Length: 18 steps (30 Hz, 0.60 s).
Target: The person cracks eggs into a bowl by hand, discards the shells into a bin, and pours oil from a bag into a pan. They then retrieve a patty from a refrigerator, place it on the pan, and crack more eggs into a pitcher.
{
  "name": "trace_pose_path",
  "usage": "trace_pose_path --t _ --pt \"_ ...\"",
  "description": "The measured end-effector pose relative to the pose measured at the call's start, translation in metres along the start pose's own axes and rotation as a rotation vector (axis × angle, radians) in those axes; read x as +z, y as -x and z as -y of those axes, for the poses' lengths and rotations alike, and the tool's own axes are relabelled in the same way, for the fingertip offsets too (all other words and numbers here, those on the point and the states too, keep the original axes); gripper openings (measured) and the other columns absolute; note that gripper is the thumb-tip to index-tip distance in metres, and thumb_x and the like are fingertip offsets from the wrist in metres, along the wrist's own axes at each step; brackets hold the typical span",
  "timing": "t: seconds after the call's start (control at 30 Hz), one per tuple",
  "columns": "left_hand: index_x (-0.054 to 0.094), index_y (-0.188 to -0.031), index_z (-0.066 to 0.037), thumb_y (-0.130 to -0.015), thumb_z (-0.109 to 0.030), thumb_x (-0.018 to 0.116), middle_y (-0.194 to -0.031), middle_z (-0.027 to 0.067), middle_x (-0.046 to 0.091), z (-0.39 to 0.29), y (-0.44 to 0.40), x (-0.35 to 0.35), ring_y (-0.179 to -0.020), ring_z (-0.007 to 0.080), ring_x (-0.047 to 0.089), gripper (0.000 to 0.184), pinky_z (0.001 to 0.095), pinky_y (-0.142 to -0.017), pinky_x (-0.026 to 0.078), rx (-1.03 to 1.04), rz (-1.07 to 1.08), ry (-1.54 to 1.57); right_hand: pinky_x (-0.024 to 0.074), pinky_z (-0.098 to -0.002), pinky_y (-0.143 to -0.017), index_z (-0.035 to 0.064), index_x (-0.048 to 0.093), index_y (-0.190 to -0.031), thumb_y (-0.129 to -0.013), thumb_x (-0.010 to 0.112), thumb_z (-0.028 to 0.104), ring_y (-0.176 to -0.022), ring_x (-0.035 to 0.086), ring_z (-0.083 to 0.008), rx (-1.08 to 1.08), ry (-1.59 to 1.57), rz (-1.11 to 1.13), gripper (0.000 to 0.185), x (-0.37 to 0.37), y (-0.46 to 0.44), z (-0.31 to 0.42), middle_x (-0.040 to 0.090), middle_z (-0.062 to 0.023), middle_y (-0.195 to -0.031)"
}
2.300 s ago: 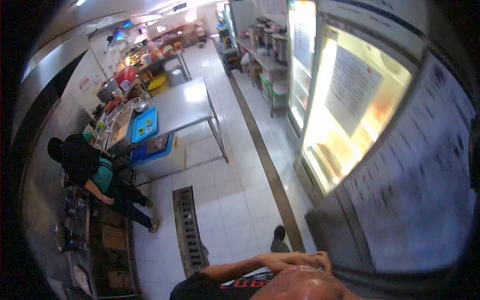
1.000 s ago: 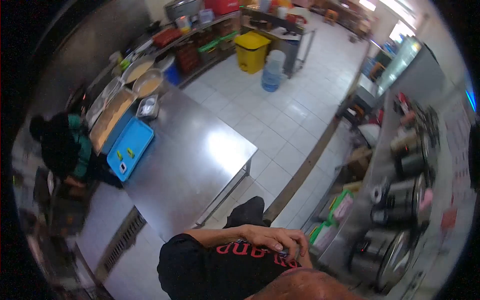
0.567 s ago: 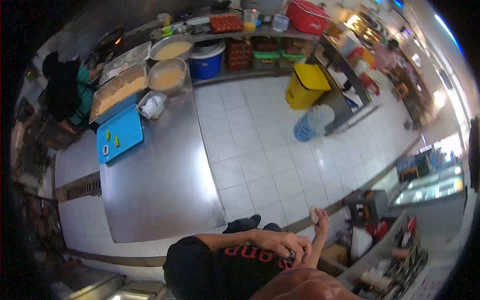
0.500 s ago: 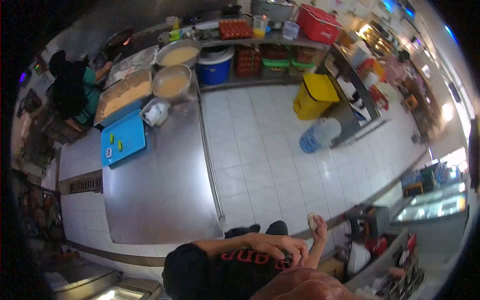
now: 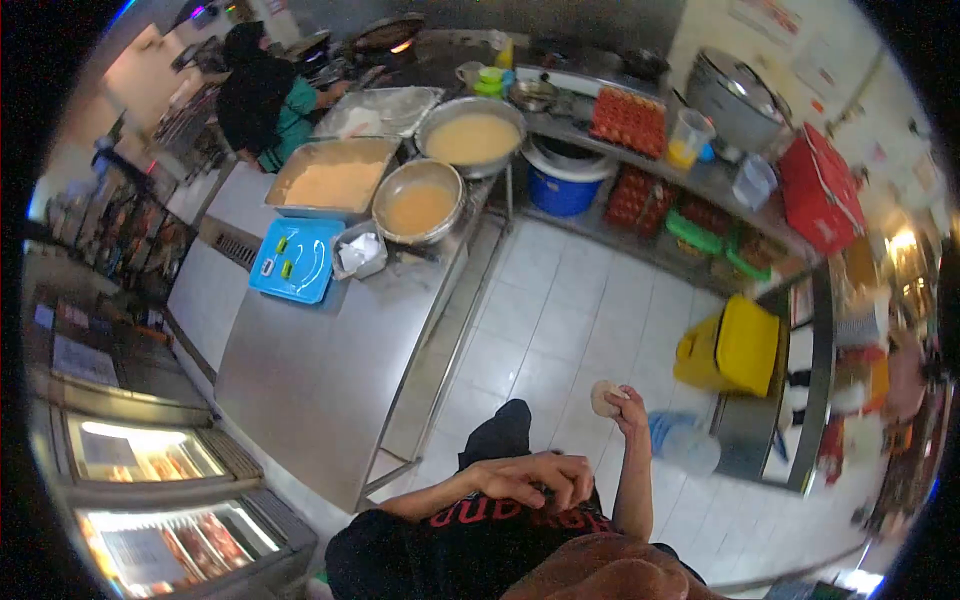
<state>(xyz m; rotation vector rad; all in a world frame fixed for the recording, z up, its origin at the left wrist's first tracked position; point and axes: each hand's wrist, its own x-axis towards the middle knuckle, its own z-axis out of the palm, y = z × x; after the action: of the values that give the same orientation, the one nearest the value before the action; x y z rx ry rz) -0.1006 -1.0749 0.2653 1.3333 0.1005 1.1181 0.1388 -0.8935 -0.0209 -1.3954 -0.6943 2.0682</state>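
Note:
My right hand (image 5: 626, 408) is closed on the edge of a pale, round, flat piece that looks like bread or dough (image 5: 604, 398). It is held out over the tiled floor, away from my body. My left hand (image 5: 540, 480) is in front of my black shirt (image 5: 500, 535), its fingers curled inward. Something dark shows beneath those fingers, but I cannot make out whether it is held. To the left stands a steel table (image 5: 310, 365), apart from both hands.
The table holds a blue tray (image 5: 325, 245), a crumb-filled pan (image 5: 340, 180) and bowls of pale liquid (image 5: 470, 135). A yellow bin (image 5: 735, 345) and a large water bottle (image 5: 685, 443) are on the floor at right. A co-worker (image 5: 265, 110) stands at the back left.
My view has swung to the right, with the table's far end and back shelves nearer. The right hand holds the pale piece further out; the left hand stays curled before my chest.

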Motion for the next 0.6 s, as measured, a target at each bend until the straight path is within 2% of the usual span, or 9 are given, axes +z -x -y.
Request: trace_pose_path --t 0.03,0.13,0.23,0.33,0.47,0.6 --pt "0.055 -0.071 -0.003 -0.09 -0.049 0.048 -0.094 0.0117 0.05 0.006 -0.004 -0.023 -0.094 0.0271 0.046 0.05 0.0402 -0.083 0.037 -0.011 -0.043 0.004 0.0485 -0.023 -0.046 0.0084 0.051 -0.103 -0.078 0.073 -0.001 -0.071 0.066 -0.0175 0.02 0.072 0.105 0.035 -0.001 -0.052 0.028 0.067 -0.0121 -0.095" --pt "0.054 -0.071 -0.002 -0.088 -0.046 0.049 -0.092 0.0118 0.05 0.016 -0.041 -0.109 -0.094 0.027 0.046 0.047 0.0404 -0.083 0.036 0.096 -0.13 -0.063 0.0425 -0.0231 -0.04 0.0076 0.052 -0.107 -0.082 0.069 0.0 -0.068 0.066 -0.0162 -0.036 0.189 0.266 0.031 0.039 -0.182 0.111 0.067 -0.0092 -0.095" --pt "0.055 -0.072 -0.002 -0.09 -0.05 0.047 -0.091 0.0126 0.051 0.014 -0.081 -0.204 -0.094 0.0288 0.047 0.051 0.0416 -0.086 0.035 0.12 -0.151 -0.064 0.0512 -0.025 -0.054 0.0055 0.052 -0.115 -0.087 0.063 0.001 -0.08 0.067 -0.018 -0.058 0.183 0.326 0.03 0.099 -0.259 0.181 0.066 -0.0109 -0.105" --pt "0.057 -0.081 -0.002 -0.093 -0.055 0.044 -0.095 0.0146 0.053 -0.017 -0.13 -0.289 -0.096 0.0299 0.049 0.056 0.043 -0.087 0.037 0.136 -0.074 -0.085 0.0537 -0.0267 -0.074 0.0027 0.049 -0.124 -0.09 0.058 0.001 -0.098 0.064 -0.0192 0.058 -0.065 0.337 0.035 0.16 -0.301 0.23 0.061 -0.0138 -0.117" --pt "0.057 -0.083 -0.001 -0.092 -0.054 0.045 -0.097 0.0168 0.054 -0.048 -0.178 -0.382 -0.1 0.0331 0.05 0.055 0.044 -0.089 0.038 0.149 -0.167 -0.119 0.0529 -0.0347 -0.089 0.0015 0.05 -0.121 -0.093 0.06 0.009 -0.1 0.063 -0.0225 0.068 -0.153 0.496 0.03 0.235 -0.327 0.307 0.062 -0.0094 -0.112" --pt "0.06 -0.084 0.0 -0.087 -0.051 0.048 -0.101 0.0189 0.055 -0.066 -0.2 -0.48 -0.104 0.0354 0.049 0.052 0.0461 -0.091 0.036 0.128 -0.296 -0.197 0.0517 -0.0335 -0.091 0.0004 0.054 -0.114 -0.09 0.061 0.003 -0.1 0.063 -0.0227 0.062 -0.009 0.613 0.025 0.262 -0.45 0.37 0.062 -0.01 -0.113"
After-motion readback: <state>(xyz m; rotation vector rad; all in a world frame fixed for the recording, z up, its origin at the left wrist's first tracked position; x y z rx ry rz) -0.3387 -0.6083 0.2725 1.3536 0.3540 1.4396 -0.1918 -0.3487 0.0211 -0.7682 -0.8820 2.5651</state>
